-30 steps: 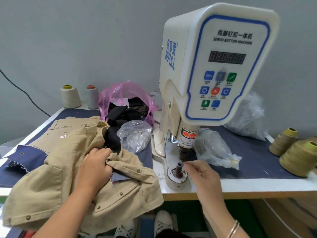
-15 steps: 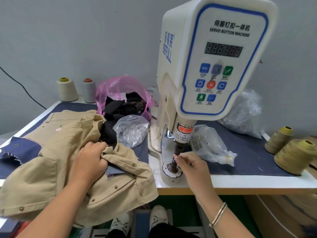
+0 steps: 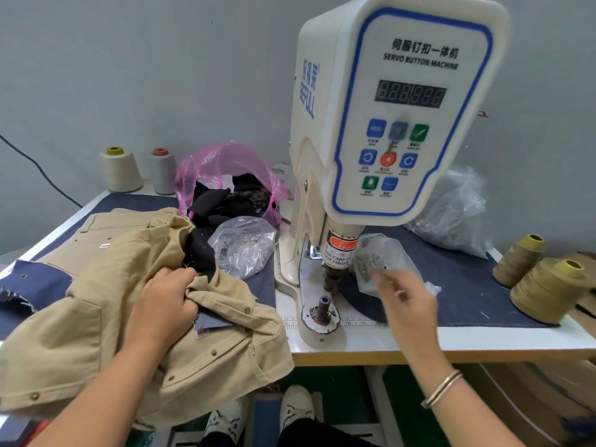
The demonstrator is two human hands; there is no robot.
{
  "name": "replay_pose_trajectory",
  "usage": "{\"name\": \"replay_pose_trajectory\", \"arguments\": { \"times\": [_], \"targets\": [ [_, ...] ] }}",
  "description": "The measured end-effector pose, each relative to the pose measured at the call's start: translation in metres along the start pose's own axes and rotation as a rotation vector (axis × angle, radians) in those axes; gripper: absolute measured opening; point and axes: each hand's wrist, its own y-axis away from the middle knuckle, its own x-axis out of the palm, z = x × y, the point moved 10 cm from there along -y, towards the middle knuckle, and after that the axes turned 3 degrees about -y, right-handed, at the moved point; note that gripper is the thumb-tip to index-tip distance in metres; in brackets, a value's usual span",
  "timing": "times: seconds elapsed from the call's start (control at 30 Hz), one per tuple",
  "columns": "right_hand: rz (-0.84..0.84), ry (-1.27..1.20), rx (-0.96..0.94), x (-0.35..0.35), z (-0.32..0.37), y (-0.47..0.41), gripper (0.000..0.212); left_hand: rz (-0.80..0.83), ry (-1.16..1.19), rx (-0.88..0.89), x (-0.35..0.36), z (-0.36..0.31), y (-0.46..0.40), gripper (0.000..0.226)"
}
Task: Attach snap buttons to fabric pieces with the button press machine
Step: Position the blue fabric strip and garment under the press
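Two hands: L hand (image 3: 163, 304) fingers clutching khaki garment (image 3: 96, 333).

Wall: you face a plain grey wall (image 3: 145, 75), evenly lit, with a black cable (image 3: 38, 169) slanting down across it at your left.
Table: your white worktable (image 3: 451, 340) carries a dark blue cover (image 3: 477, 295).
Floor: green floor (image 3: 335, 379) shows under the table's edge.
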Motion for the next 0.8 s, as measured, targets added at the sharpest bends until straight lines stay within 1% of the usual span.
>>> {"name": "replay_pose_trajectory", "arguments": {
  "times": [0.07, 0.13, 0.2, 0.27, 0.33, 0.4, 0.5, 0.63, 0.77, 0.8],
  "targets": [
    [-0.096, 0.205, -0.069, -0.029, -0.006, -0.021, 0.009, 0.013, 0.011, -0.025, 0.001, 0.003, 0.000, 0.014],
    [-0.102, 0.480, -0.042, -0.039, -0.022, -0.039, 0.013, 0.035, 0.013, -0.042, 0.003, 0.005, 0.000, 0.013],
    [-0.005, 0.692, -0.001, -0.030, -0.042, -0.050, 0.016, 0.053, 0.007, -0.060, 0.005, 0.007, 0.000, 0.007],
    [0.126, 0.847, -0.061, -0.007, -0.053, -0.055, 0.015, 0.076, -0.006, -0.081, 0.007, 0.008, 0.000, 0.018],
    [0.214, 0.951, -0.115, 0.013, -0.058, -0.060, 0.016, 0.076, -0.012, -0.101, 0.006, 0.008, 0.000, 0.023],
    [0.234, 1.006, -0.078, 0.024, -0.062, -0.066, 0.021, 0.068, -0.020, -0.090, 0.005, 0.007, 0.000, 0.024],
    [0.181, 1.071, -0.038, 0.027, -0.067, -0.064, 0.022, 0.080, -0.021, -0.076, 0.007, 0.007, -0.001, 0.026],
    [0.134, 0.991, 0.000, 0.023, -0.075, -0.060, 0.018, 0.075, -0.023, -0.107, 0.005, 0.010, 0.000, 0.023],
    [0.144, 0.968, 0.028, 0.024, -0.080, -0.063, 0.018, 0.071, 0.002, -0.074, 0.003, 0.004, 0.000, 0.007],
    [0.148, 0.970, 0.024, 0.025, -0.081, -0.063, 0.018, 0.066, 0.007, -0.069, 0.002, 0.003, 0.000, 0.010]
  ]
}}
